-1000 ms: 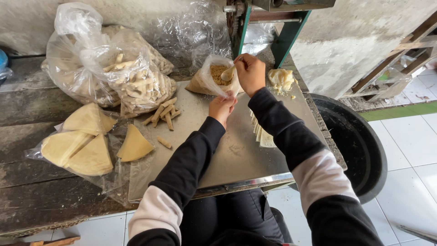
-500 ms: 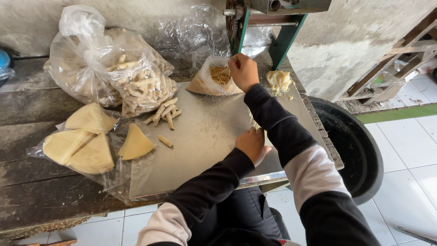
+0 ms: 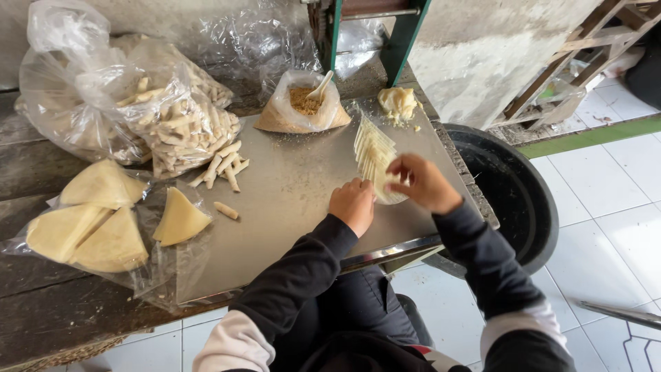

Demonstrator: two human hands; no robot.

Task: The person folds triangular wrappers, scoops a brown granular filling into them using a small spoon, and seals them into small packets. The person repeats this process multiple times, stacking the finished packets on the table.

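My left hand (image 3: 352, 204) and my right hand (image 3: 421, 182) meet over a fanned stack of thin pale dough wrappers (image 3: 373, 153) on the metal work surface (image 3: 289, 200). My right fingers pinch the nearest wrapper; my left hand is curled beside it, touching the stack's near end. Behind the stack stands an open plastic bag of brown crumbly filling (image 3: 303, 105) with a white spoon (image 3: 319, 87) in it. A lump of pale dough (image 3: 398, 103) lies to its right.
A heap of rolled pastry sticks (image 3: 184, 131) spills from a clear bag at the left. Triangular folded wrapper piles (image 3: 103, 220) lie on plastic at the front left. A large black tub (image 3: 509, 200) stands on the tiled floor at the right. A green machine frame (image 3: 406, 34) rises behind.
My right hand left the filling bag and came down to the wrapper stack. My left hand moved from the bag to the stack's near end. The spoon now stands in the filling.
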